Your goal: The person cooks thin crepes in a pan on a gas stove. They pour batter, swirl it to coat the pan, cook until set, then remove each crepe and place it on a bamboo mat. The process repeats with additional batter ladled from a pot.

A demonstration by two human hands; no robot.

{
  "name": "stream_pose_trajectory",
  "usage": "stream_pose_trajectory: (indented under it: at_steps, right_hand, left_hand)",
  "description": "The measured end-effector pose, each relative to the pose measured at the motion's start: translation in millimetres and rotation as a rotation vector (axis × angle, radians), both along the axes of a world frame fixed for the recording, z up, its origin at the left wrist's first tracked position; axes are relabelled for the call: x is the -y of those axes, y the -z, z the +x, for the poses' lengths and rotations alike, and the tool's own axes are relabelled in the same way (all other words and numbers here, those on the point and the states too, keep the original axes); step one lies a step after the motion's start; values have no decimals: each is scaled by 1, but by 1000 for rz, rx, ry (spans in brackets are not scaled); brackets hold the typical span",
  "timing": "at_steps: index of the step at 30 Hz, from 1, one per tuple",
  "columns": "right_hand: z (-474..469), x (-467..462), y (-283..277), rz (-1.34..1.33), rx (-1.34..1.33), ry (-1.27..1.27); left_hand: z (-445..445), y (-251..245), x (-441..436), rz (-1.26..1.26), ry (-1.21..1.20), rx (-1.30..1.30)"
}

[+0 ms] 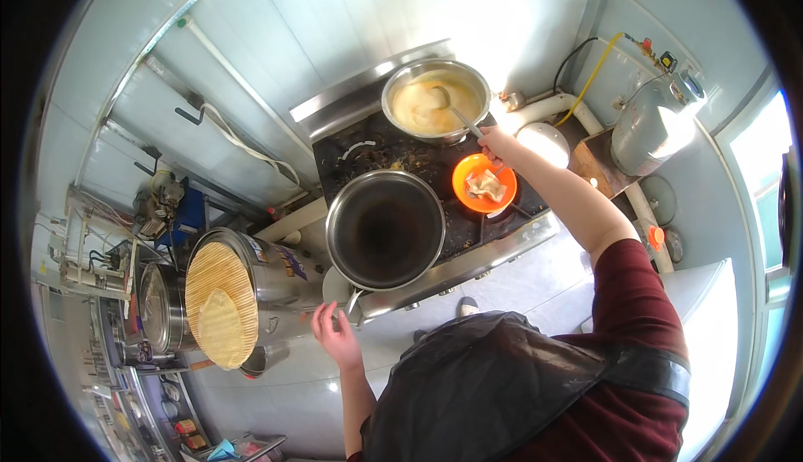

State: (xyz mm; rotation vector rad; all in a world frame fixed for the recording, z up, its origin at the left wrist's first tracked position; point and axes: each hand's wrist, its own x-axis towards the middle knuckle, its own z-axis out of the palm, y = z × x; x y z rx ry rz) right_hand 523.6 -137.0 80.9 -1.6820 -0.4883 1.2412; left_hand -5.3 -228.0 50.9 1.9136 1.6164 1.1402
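A metal ladle (465,121) is held by its handle in my right hand (497,146), its bowl resting in yellowish batter (417,107) inside a steel basin (389,101) at the back of the stove. Below that hand, an orange bowl (462,197) holds a crumpled pale cloth (488,186) on the front right burner. A dark frying pan (384,230) sits on the stove's left front, with no food in it. My left hand (337,335) is empty, its fingers apart, just left of the pan's handle (353,302).
To the left, a round slatted mat (207,274) bearing a thin pale flatbread (221,330) lies on a large steel drum (285,286). A lidded steel pot (160,305) stands beyond it. A gas cylinder (646,129) with a yellow hose (593,79) is at the right.
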Motion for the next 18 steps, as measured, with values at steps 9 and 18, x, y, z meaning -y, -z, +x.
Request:
stream_pose_trajectory:
  at_steps: [9,18]
  right_hand:
    - [-13,4,2,44,-22,54]
    - [-15,24,-41,158,-908,319]
  left_hand:
    - [-38,10,0,53,39,-39]
    - [-45,0,-9,44,96,7]
